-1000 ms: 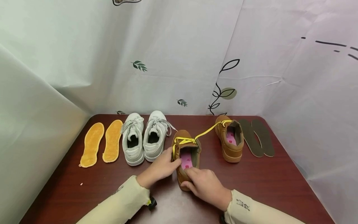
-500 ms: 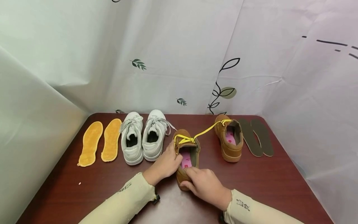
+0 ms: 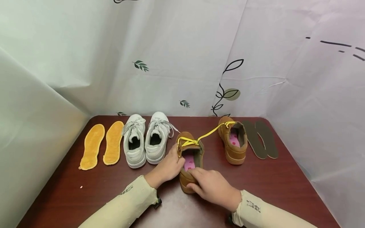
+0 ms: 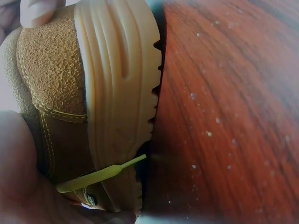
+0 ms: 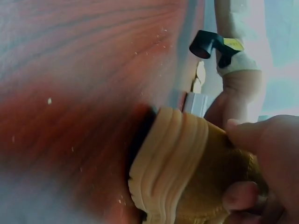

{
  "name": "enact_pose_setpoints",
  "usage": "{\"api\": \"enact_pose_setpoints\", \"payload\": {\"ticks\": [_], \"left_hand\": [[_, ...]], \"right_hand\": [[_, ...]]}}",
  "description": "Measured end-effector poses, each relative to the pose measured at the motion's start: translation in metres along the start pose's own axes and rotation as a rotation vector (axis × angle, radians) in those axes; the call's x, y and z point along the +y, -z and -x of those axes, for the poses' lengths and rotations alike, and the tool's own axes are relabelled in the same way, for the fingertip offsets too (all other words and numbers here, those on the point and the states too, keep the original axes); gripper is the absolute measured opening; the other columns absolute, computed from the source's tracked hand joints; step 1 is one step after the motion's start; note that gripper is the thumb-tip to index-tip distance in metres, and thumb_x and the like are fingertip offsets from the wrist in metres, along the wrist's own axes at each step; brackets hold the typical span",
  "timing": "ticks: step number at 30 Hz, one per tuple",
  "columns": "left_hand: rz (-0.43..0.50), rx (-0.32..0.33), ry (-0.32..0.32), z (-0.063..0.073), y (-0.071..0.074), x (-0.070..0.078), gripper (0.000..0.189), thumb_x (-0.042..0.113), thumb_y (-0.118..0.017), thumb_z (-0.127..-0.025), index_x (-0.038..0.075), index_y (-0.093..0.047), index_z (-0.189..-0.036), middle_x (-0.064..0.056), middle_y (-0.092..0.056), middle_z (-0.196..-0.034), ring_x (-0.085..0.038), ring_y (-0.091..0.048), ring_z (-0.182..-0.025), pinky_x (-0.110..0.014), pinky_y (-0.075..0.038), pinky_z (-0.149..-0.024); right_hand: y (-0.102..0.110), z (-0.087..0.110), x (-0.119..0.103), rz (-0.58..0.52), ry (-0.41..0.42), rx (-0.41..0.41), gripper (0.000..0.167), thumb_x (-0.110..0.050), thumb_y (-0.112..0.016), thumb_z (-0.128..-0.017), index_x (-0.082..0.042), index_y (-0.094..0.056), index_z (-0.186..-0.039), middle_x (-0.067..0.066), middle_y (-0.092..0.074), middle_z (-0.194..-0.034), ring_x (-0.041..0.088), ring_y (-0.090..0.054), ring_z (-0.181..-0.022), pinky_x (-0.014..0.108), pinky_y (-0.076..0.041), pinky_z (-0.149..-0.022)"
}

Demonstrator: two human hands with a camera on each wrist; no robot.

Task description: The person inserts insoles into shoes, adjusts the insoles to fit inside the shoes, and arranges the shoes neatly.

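A brown shoe [image 3: 186, 183] with a yellow lace [image 3: 186, 141] stands on the table, toe pointing away, a pink insole [image 3: 189, 162] inside it. My left hand [image 3: 168, 166] grips its left side, with the thumb at the collar's edge. At the heel, my right hand [image 3: 214, 187] pinches the back of the collar, thumb outside and fingers over the rim; the inner fingertips are hidden. The left wrist view shows the suede heel [image 4: 51, 65] and a loose lace end [image 4: 103, 177]. In the right wrist view the pale sole [image 5: 168, 158] rests on the table.
A second brown shoe [image 3: 236, 155] with a pink insole stands to the right, a yellow lace stretching between the pair. Two dark insoles [image 3: 266, 136] lie beyond it. Two white sneakers [image 3: 155, 153] and two orange insoles [image 3: 94, 145] are on the left. Fabric walls [image 3: 171, 57] surround the table [image 3: 271, 196].
Over the last second my left hand has slid slightly forward along the shoe's side. My right hand and wrist have shifted a little to the right, still at the heel. The shoe has hardly moved.
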State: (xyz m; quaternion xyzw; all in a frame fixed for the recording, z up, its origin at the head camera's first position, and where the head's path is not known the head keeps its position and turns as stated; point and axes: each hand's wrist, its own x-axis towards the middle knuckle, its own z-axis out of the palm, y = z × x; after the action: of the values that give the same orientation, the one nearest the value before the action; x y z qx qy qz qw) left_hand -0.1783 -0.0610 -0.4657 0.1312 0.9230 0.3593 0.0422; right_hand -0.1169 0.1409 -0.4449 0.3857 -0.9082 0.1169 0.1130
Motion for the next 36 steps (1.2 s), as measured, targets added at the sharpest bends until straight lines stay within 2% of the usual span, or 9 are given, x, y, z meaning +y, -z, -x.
{"api": "enact_pose_setpoints", "payload": {"ticks": [3, 9, 15, 18, 23, 28, 33, 36], "left_hand": [[-0.004, -0.007, 0.004, -0.001, -0.001, 0.000, 0.074, 0.026, -0.046, -0.097, -0.007, -0.015, -0.156, -0.028, -0.028, -0.158, -0.034, -0.034, -0.144, -0.048, -0.031, -0.117], [-0.013, 0.006, 0.011, -0.001, -0.002, 0.000, 0.074, 0.026, -0.047, -0.097, -0.006, -0.017, -0.155, -0.028, -0.030, -0.157, -0.034, -0.036, -0.143, -0.048, -0.032, -0.117], [-0.021, 0.007, 0.015, 0.000, -0.002, -0.001, 0.075, 0.027, -0.046, -0.095, -0.006, -0.017, -0.155, -0.027, -0.030, -0.158, -0.033, -0.036, -0.144, -0.047, -0.032, -0.117], [-0.024, 0.009, 0.007, -0.001, -0.002, -0.001, 0.074, 0.026, -0.046, -0.095, -0.007, -0.018, -0.155, -0.027, -0.031, -0.158, -0.034, -0.036, -0.144, -0.048, -0.032, -0.117], [-0.029, 0.010, -0.009, -0.002, -0.002, -0.001, 0.073, 0.025, -0.047, -0.096, -0.006, -0.018, -0.155, -0.027, -0.032, -0.157, -0.034, -0.037, -0.143, -0.048, -0.033, -0.116], [-0.027, 0.004, -0.006, -0.002, -0.002, -0.001, 0.073, 0.025, -0.047, -0.096, -0.006, -0.018, -0.155, -0.027, -0.033, -0.156, -0.033, -0.037, -0.143, -0.047, -0.033, -0.116], [-0.033, 0.003, -0.002, -0.002, -0.001, -0.001, 0.073, 0.026, -0.046, -0.096, -0.006, -0.018, -0.156, -0.026, -0.030, -0.158, -0.032, -0.035, -0.144, -0.046, -0.032, -0.117], [-0.043, 0.004, -0.006, -0.002, -0.001, 0.000, 0.074, 0.027, -0.046, -0.096, -0.007, -0.018, -0.155, -0.026, -0.029, -0.159, -0.033, -0.035, -0.144, -0.046, -0.032, -0.117]], "right_hand": [[0.008, 0.000, 0.007, -0.024, 0.004, 0.025, 0.035, -0.041, -0.067, -0.094, -0.016, -0.064, -0.118, -0.009, -0.064, -0.095, 0.004, -0.059, -0.071, 0.027, -0.053, -0.063], [0.032, 0.001, 0.034, -0.080, -0.005, 0.181, 0.032, -0.037, -0.069, -0.093, -0.014, -0.068, -0.117, -0.006, -0.066, -0.099, 0.003, -0.061, -0.079, 0.026, -0.055, -0.068], [0.055, 0.005, 0.067, -0.073, -0.075, 0.308, 0.024, -0.027, -0.072, -0.091, -0.016, -0.070, -0.111, -0.007, -0.068, -0.098, 0.006, -0.061, -0.082, 0.030, -0.053, -0.070], [0.069, 0.007, 0.085, -0.067, -0.162, 0.345, 0.020, -0.024, -0.073, -0.090, -0.017, -0.071, -0.109, -0.008, -0.067, -0.097, 0.006, -0.060, -0.082, 0.032, -0.052, -0.071], [0.092, 0.011, 0.123, -0.084, -0.353, 0.323, 0.013, -0.023, -0.067, -0.095, -0.017, -0.072, -0.106, -0.005, -0.065, -0.093, 0.011, -0.053, -0.076, 0.033, -0.045, -0.069], [0.094, 0.018, 0.160, -0.061, -0.483, 0.238, 0.021, -0.029, -0.061, -0.099, -0.013, -0.071, -0.107, 0.004, -0.068, -0.099, 0.019, -0.056, -0.078, 0.042, -0.046, -0.072], [0.089, 0.027, 0.189, -0.033, -0.567, 0.192, 0.024, -0.030, -0.060, -0.099, -0.010, -0.070, -0.107, 0.010, -0.067, -0.103, 0.026, -0.059, -0.084, 0.048, -0.047, -0.075], [0.092, 0.032, 0.203, -0.028, -0.578, 0.228, 0.024, -0.028, -0.059, -0.099, -0.007, -0.070, -0.106, 0.013, -0.067, -0.101, 0.028, -0.059, -0.084, 0.048, -0.045, -0.074]]}}
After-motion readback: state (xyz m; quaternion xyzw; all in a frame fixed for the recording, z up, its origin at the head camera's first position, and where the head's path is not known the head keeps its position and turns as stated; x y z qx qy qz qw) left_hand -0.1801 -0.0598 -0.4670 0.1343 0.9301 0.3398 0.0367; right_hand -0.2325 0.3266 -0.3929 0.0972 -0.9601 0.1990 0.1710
